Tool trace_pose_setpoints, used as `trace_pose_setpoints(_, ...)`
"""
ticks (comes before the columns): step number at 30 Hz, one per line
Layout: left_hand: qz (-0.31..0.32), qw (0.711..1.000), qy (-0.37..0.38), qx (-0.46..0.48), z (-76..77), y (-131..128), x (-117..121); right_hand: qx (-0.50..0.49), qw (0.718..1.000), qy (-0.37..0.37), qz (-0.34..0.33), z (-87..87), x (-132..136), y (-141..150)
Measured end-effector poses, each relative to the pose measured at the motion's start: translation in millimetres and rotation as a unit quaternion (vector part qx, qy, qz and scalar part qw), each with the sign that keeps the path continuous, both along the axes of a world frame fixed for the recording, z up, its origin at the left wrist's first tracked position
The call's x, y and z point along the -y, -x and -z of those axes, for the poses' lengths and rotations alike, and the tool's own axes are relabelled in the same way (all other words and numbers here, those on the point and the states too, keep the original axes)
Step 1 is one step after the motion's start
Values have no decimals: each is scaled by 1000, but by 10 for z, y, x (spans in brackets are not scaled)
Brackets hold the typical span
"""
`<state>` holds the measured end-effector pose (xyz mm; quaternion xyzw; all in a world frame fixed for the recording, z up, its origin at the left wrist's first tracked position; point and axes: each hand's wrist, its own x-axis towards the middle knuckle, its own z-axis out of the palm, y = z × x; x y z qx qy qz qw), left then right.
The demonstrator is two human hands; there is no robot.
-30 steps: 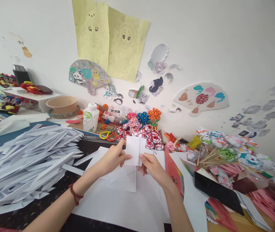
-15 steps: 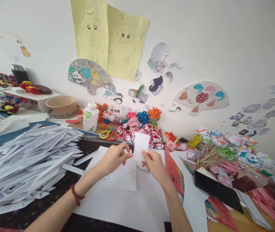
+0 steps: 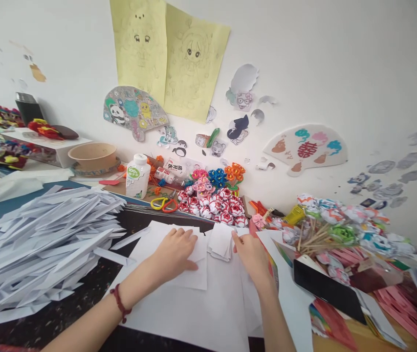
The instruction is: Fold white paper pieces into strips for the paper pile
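My left hand (image 3: 177, 252) is spread palm down over white paper sheets (image 3: 191, 278), its fingers reaching their upper part. To its right lies a small stack of white paper pieces (image 3: 221, 242), slightly fanned at the lower edge. At the right edge of that stack is my right hand (image 3: 250, 254), fingers loosely bent and a little apart, with nothing visible in them. Under both hands a large white sheet (image 3: 208, 318) covers the dark tabletop.
A heap of folded white paper strips (image 3: 54, 239) fills the left. Behind stand a white bottle (image 3: 137, 178), scissors (image 3: 164, 204) and red-and-white paper flowers (image 3: 219, 205). On the right lie a black phone (image 3: 329, 291) and flowers on sticks (image 3: 314, 234).
The white paper piece my right hand held up now lies on the small stack. My right hand has moved down and right. My left hand has lowered and flattened onto the sheets.
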<state>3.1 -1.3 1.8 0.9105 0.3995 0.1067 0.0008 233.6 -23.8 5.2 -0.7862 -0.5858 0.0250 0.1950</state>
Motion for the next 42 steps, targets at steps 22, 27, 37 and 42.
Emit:
trace_pose_setpoints(22,-102,870,76,476,-339,118,-79,-532,819,-31,-211,-66,-20,630)
trace_pose_setpoints(27,-48,948,-21,314,-257,23,44,-568,805,-48,-167,-14,-31,642)
trace_pose_setpoints(37,30,745,415,521,-556,142,-25,-541,821,-60,-173,16,-59,623)
trace_pose_setpoints(42,54,798,366,475,-455,88,-49,-529,825,-80,-181,38,-69,612)
